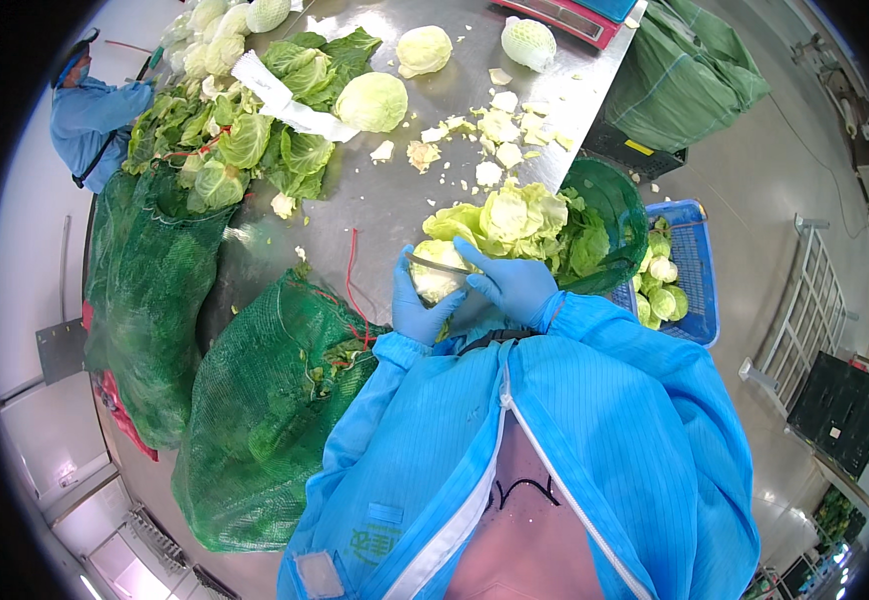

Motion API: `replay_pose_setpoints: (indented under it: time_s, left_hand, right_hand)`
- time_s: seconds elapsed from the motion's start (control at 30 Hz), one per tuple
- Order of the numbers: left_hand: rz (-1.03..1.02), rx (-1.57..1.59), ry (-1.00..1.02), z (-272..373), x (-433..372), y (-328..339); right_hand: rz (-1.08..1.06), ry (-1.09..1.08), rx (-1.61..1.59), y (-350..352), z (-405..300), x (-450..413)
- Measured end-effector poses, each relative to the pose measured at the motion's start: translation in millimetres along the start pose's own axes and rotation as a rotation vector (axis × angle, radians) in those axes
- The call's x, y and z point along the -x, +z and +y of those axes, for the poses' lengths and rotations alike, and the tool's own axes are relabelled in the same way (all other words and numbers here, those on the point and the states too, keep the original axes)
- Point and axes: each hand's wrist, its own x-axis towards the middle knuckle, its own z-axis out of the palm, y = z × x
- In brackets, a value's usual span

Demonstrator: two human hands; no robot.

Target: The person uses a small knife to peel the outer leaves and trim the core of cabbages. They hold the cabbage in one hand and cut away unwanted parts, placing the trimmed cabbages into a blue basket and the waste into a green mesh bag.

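At the table's near edge my gloved left hand [418,306] cups a pale cabbage head [433,279] from the left and below. My right hand [513,287], also in a blue glove, grips a knife whose narrow blade [434,262] lies across the face of the cabbage; the handle is hidden in my fingers. Just beyond my right hand, loose cabbage leaves [517,217] are heaped at the rim of a green mesh basket [622,217]. Trimmed stem pieces and leaf scraps [498,127] are scattered over the metal table [329,232] farther off.
Two green mesh sacks [269,435] [153,300] stand at the left. Cabbage heads [372,102], one net-wrapped [528,45], and a red scale [569,19] occupy the far table. Right of me is a blue crate [693,277] holding cabbages. A co-worker [93,112] stands far left.
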Motion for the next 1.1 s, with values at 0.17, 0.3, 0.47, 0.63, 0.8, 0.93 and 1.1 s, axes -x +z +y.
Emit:
replay_pose_setpoints:
  time_s: [0.17,0.3,0.47,0.63,0.8,0.93,1.1]
  left_hand:
    - [0.038,-0.202,0.087,-22.2,-1.9,-6.6]
    - [0.059,-0.325,0.101,-21.3,-1.8,-0.1]
    - [0.098,-0.516,0.169,-12.5,2.9,7.7]
    - [0.1,-0.417,0.167,-3.4,10.1,17.6]
    - [0.128,-0.301,0.148,-23.2,3.3,1.7]
    - [0.12,-0.162,0.061,-19.6,3.0,1.9]
    - [0.118,-0.246,0.119,-28.4,1.2,-1.2]
  right_hand:
    - [0.012,-0.01,0.05,1.7,-4.9,-1.1]
    - [0.023,0.019,0.041,-1.4,-8.5,-0.6]
    - [0.168,0.107,-0.187,12.0,-2.8,-2.1]
    - [0.215,0.154,-0.335,18.1,3.9,-6.3]
    - [0.098,0.151,-0.227,9.8,5.9,-3.6]
    - [0.061,0.036,-0.024,3.9,-2.9,5.9]
    - [0.037,0.049,0.02,3.3,-4.5,6.0]
